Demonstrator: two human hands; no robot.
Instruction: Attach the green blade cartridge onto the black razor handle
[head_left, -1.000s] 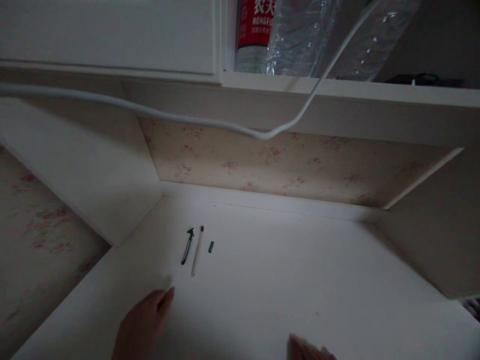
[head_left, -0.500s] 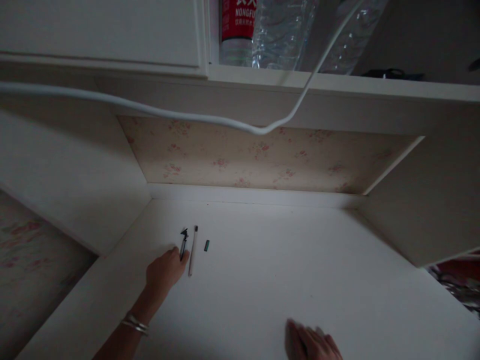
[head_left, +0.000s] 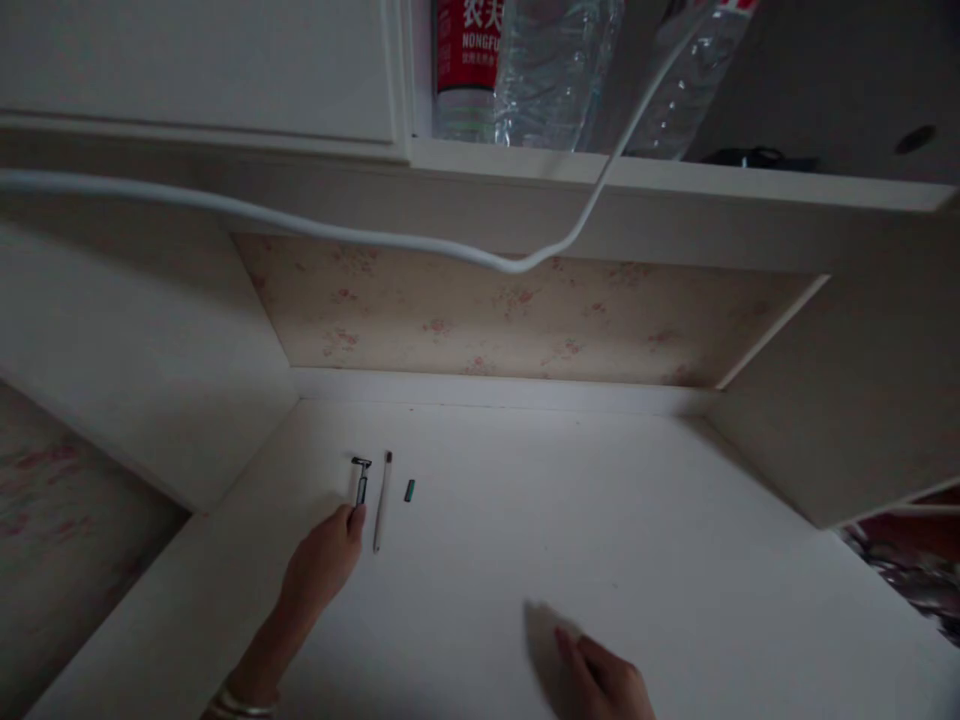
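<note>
Gripping the razor (head_left: 362,486), the left hand (head_left: 324,553) hides its handle's end.

A bottle's (head_left: 465,118) red label (head_left: 459,55) reads "NONGFU" — "农夫" above, smaller characters below.

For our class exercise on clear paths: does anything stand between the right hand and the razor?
Yes: in this view, the toothbrush lies across the straight line from the right hand to the razor, whose handle the left hand grips.
</note>
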